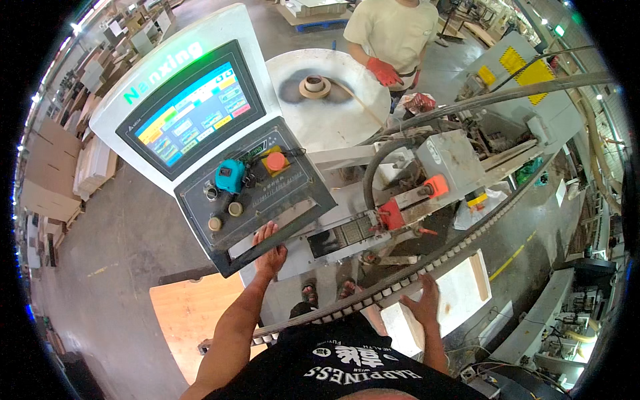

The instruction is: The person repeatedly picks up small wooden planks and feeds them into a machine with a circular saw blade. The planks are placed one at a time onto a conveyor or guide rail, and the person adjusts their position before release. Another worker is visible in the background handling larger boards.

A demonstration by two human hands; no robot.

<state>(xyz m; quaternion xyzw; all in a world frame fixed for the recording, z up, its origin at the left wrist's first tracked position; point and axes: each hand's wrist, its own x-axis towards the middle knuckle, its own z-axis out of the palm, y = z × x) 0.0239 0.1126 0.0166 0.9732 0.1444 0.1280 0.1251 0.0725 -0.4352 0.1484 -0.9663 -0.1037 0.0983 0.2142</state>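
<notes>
My left hand (270, 252) lies on the lower edge of a dark control panel (267, 190), fingers stretched out and nothing held. Above the panel's buttons glows a lit touchscreen (193, 113) in a white housing. On the panel sit a teal tape measure (230, 176), a red push button (275, 161) and several knobs. My right hand (425, 303) hangs just past the curved roller rail (400, 287), thumb and fingers apart. It is over or beside a white board (460, 293); whether it touches the board I cannot tell.
Beyond the panel stands a round white table (333, 67) with a roll core (315, 87) on it. A person (393, 40) in red gloves is behind it. Machine parts with red guards (393, 215) lie ahead right. An orange-brown wooden board (193, 317) is at lower left.
</notes>
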